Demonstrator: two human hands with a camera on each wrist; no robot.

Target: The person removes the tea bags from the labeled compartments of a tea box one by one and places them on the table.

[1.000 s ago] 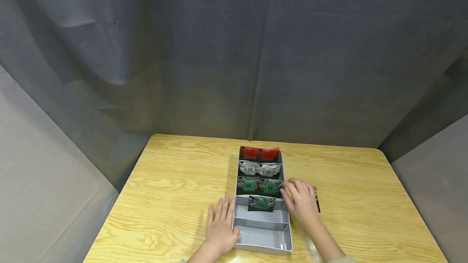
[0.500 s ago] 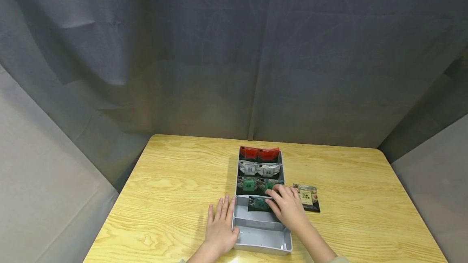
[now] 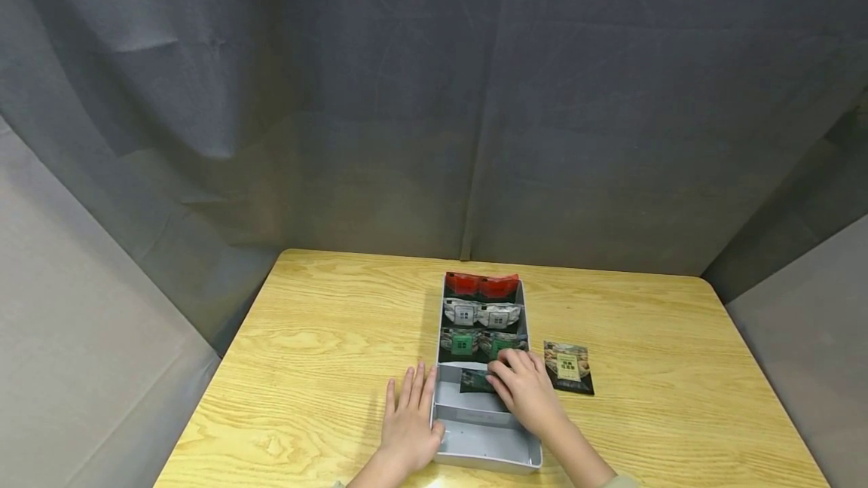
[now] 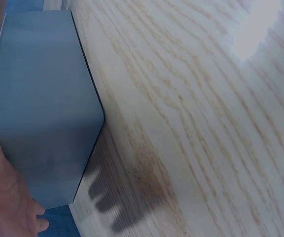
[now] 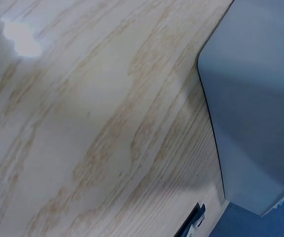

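A long grey divided box (image 3: 484, 443) stands on the table. My right hand (image 3: 532, 398) is over its fourth compartment from the back, with thumb and bent fingers pinching the right end of a dark green sachet (image 3: 475, 381). The hand covers that end of the sachet. My left hand (image 3: 410, 428) rests along the box's left side with fingers extended and thumb at the wall; part of it shows at the edge of the left wrist view, beside the box's outer wall (image 4: 43, 98).
Behind stand pairs of red sachets (image 3: 498, 288), silver sachets (image 3: 464, 314) and green sachets (image 3: 463, 343), one pair per compartment. A sachet with a yellow label (image 3: 568, 367) lies on the wooden table (image 3: 664, 382) right of the box. Grey curtains (image 3: 380, 134) surround the table.
My right hand has moved left from the box's right edge to the dark green sachet, uncovering the yellow-labelled one on the table. My left hand has stayed in place.
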